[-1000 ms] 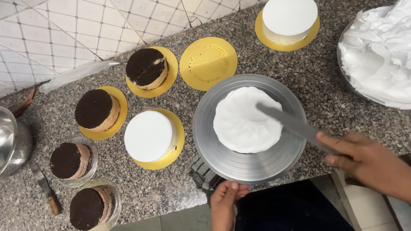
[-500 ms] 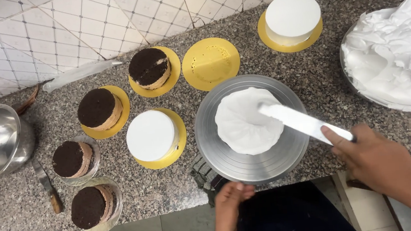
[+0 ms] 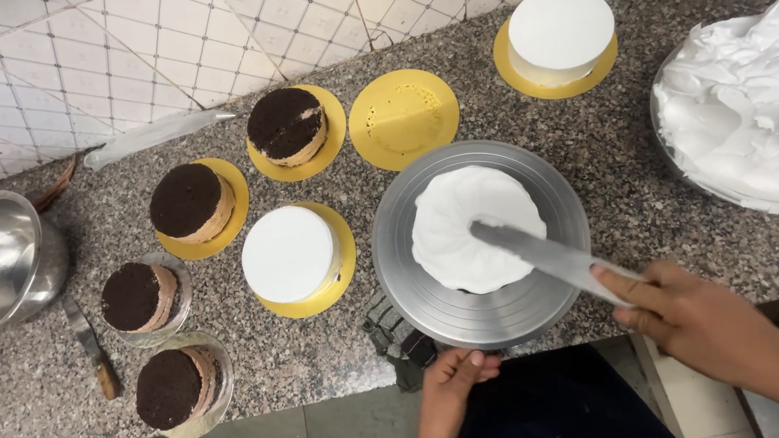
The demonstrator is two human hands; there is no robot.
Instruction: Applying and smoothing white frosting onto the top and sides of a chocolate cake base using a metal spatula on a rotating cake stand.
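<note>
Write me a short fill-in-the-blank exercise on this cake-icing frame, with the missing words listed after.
1. The right hand holds a long palette knife over the ____-covered cake.
2. That cake sits on a grey metal ____ whose near edge the left hand touches.
3. The empty round board is ____ in colour.
4. The number of bare chocolate cakes on the counter is ____.

Missing words: cream; turntable; yellow; four

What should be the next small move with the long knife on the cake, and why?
Probably turn the turntable slightly with the left hand while the right hand keeps the palette knife flat. The cream on the cake shows ridges and an uneven edge, and the blade tip already lies near its centre.
</note>
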